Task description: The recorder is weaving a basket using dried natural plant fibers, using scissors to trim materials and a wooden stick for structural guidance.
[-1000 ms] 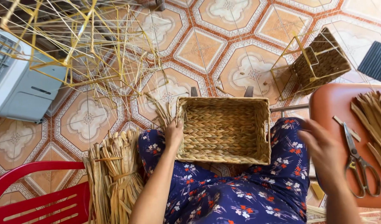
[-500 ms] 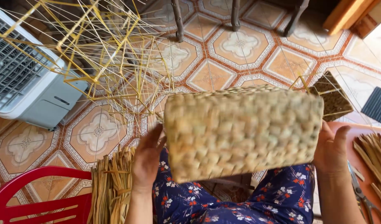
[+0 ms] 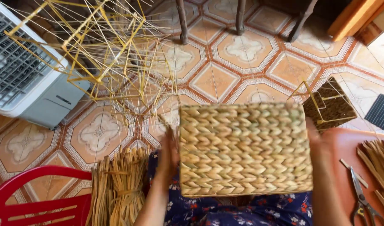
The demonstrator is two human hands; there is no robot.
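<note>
Above the lap, woven basket (image 3: 244, 150) upturned, left hand (image 3: 170, 152) and right hand (image 3: 316, 140) flat, pressing its sides

The woven basket (image 3: 244, 150), earlier lying open on the lap, is now raised, its underside facing up

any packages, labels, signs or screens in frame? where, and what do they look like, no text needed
None in view: no package, sign or screen.
Nearest thing to a label: a small dark mark on the white-grey fan unit, far left on the tiled floor; too small to make out.
The woven basket, centre, held between the left hand and right hand, shows plain tan weave, no tag.
</note>
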